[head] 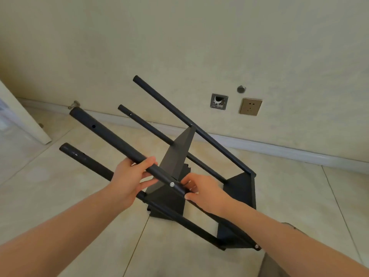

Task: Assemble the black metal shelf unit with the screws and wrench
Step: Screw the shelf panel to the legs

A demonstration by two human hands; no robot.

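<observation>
the shelf (177, 154) lies tipped on the floor (60, 186), poles pointing to 10 o'clock. left hand (131, 176) wraps the near pole (111, 140); right hand (203, 190) clamps it at 4 o'clock of the screw (172, 184). rigid, smooth steel, likely more awkward than heavy; best gripped near the joints.

Soft, even daylight, faint shadows, slight overall softness, and wide-angle bending of the baseboard (259, 145) near the edges.
</observation>
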